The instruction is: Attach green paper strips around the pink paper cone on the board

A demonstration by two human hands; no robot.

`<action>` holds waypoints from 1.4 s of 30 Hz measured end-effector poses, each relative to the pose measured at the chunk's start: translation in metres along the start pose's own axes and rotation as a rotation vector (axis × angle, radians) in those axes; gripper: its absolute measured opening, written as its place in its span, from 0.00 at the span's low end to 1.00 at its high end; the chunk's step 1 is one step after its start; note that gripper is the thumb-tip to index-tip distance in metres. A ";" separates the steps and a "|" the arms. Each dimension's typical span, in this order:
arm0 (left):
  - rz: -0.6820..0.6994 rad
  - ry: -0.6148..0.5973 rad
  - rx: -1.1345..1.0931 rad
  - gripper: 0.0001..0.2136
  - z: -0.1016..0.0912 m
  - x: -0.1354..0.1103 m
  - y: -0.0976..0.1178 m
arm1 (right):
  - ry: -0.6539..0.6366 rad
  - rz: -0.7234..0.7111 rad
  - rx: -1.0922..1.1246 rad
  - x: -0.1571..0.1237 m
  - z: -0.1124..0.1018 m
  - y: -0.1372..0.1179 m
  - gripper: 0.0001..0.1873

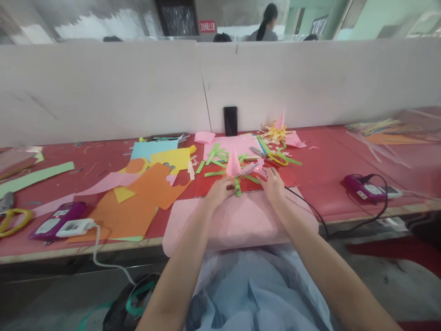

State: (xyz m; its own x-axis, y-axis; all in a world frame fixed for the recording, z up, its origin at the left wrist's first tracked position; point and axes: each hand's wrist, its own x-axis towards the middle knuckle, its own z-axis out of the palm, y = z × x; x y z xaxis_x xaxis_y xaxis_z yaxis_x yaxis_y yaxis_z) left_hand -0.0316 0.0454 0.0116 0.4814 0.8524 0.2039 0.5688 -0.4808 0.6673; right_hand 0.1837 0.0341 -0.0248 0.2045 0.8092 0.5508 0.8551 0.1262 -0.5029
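Left hand (217, 192) is resting curled just below the pink cone (233, 164), fingertips pinching a green strip (237, 186) at the cone's base. Right hand (274, 184) is sitting right of the cone, fingers gripping a pink tool (257, 169) that is pointing at the cone; kind of tool unclear. Cone is standing upright on a red sheet (206, 186). Loose green strips (215, 154) are lying just behind the cone, orange paper (144, 202) to its left. A black phone (230, 121) is leaning on the partition well behind the cone.
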 end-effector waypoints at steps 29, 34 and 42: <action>-0.042 -0.011 0.064 0.01 -0.001 0.000 0.004 | 0.064 -0.078 0.054 0.000 -0.002 0.004 0.16; -0.030 0.003 0.048 0.02 -0.001 -0.002 0.005 | 0.079 -0.013 0.118 0.000 -0.001 0.006 0.17; 0.002 -0.005 0.034 0.01 0.000 -0.001 0.001 | 0.164 0.163 0.262 0.002 -0.003 0.011 0.21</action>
State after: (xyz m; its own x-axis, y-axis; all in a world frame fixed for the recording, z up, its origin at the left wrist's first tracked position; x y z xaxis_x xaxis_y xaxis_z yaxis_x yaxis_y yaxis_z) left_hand -0.0313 0.0447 0.0117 0.4861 0.8503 0.2017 0.5898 -0.4895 0.6423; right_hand 0.1947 0.0352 -0.0274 0.4204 0.7306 0.5381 0.6575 0.1633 -0.7355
